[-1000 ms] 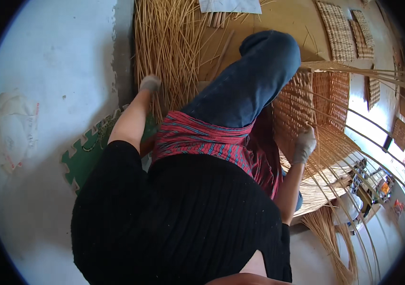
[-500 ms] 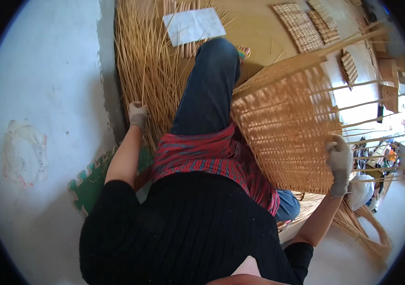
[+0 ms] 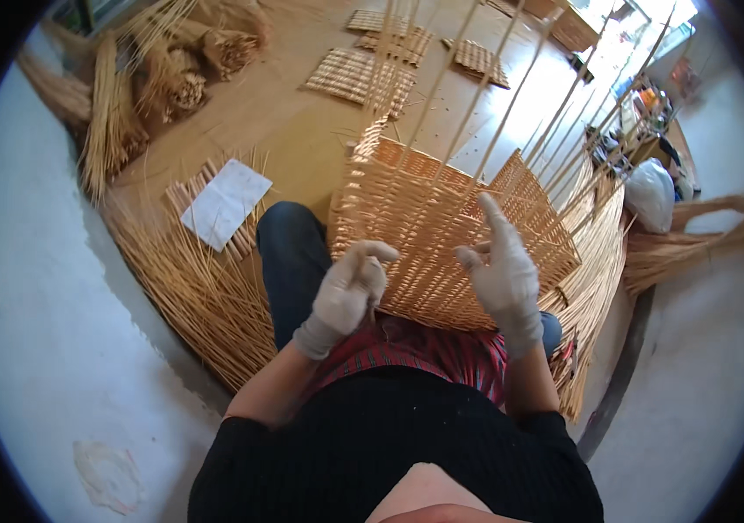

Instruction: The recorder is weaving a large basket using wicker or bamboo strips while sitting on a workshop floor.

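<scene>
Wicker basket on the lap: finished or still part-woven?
Part-woven. The wicker basket has bare upright stakes sticking out beyond its woven walls, with no rim closing them.

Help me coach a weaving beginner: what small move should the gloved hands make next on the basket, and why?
Probably close the left hand and right hand onto the wicker basket. Both hover open just in front of its woven wall, gripping nothing, while the basket leans on the lap with loose upright stakes.
</scene>
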{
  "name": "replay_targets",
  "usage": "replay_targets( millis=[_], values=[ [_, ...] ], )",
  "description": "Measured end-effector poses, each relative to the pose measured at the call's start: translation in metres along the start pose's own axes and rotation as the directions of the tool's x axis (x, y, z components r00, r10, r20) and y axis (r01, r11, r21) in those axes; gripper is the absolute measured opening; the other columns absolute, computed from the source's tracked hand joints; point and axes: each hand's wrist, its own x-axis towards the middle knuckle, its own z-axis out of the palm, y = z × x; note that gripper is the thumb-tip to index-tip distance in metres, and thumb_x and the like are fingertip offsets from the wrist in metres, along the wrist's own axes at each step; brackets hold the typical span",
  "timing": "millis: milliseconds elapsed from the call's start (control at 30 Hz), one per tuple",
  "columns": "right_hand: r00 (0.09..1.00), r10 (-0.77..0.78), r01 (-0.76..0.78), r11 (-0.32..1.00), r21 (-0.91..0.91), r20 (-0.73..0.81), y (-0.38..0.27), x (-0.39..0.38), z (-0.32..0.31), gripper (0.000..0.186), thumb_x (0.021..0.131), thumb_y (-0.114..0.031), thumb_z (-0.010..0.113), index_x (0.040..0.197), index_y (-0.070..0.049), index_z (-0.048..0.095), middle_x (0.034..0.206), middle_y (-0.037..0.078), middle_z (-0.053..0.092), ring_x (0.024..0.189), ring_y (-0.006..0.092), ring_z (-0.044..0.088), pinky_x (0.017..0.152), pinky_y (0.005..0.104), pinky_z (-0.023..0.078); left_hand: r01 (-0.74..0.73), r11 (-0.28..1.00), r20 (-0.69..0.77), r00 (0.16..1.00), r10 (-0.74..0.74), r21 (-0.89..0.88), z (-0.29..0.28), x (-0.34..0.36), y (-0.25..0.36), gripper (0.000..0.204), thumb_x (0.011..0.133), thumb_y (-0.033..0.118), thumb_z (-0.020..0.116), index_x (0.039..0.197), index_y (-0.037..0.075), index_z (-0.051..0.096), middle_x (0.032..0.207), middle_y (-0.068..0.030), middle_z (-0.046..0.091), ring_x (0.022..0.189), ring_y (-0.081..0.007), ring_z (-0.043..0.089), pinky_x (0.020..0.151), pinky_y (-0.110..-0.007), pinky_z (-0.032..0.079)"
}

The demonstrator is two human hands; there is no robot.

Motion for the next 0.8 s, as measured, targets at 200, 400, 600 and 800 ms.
replay_targets(
  millis=[200,400,600,800],
  values=[
    [0.846,-0.511,0.438,0.5,0.747,-0.155,-0.036,-0.001,0.019,0.031,0.105,-0.021,0.048,0.115,0.001,0.068,0.123,0.018,0.064,0.107,0.0254,0.062,0.092,0.0347,0.05,-0.444,0.4,0.027,0.696,0.718,0.802,-0.023,0.047,0.012,0.028,0.091,-0.001,0.061,0.116,0.006,0.072,0.09,-0.0074,0.06,0.084,-0.0188,0.058,0.078,-0.028,0.05],
    [0.654,-0.754,0.614,0.478,0.628,-0.065,-0.1,-0.003,0.082,0.032,0.087,-0.015,0.067,0.118,-0.008,0.064,0.136,0.025,0.052,0.102,0.0385,0.066,0.077,0.0412,0.057,-0.386,0.659,-0.22,0.732,0.645,0.646,-0.069,0.081,0.016,0.046,0.107,0.024,0.046,0.146,-0.001,0.045,0.143,-0.0153,0.051,0.125,-0.02,0.051,0.098,-0.025,0.044],
    [0.621,-0.784,0.745,0.591,0.309,0.002,-0.135,-0.001,0.094,0.026,0.088,-0.024,0.06,0.109,-0.01,0.063,0.116,0.031,0.06,0.072,0.0323,0.071,0.053,0.0407,0.056,-0.393,0.821,-0.208,0.837,0.505,0.414,-0.067,0.088,0.007,0.064,0.107,0.044,0.038,0.14,-0.01,0.045,0.141,-0.0226,0.053,0.134,-0.0291,0.05,0.116,-0.038,0.034],
    [0.65,-0.76,0.725,0.623,0.294,0.009,-0.14,0.008,0.076,0.02,0.087,-0.026,0.061,0.101,-0.012,0.06,0.117,0.028,0.058,0.061,0.0288,0.069,0.043,0.0394,0.052,-0.221,0.597,-0.13,0.864,0.487,0.771,-0.068,0.089,0.033,0.062,0.105,0.05,0.038,0.129,-0.004,0.059,0.13,-0.0199,0.062,0.13,-0.03,0.054,0.112,-0.04,0.037]
  ],
)
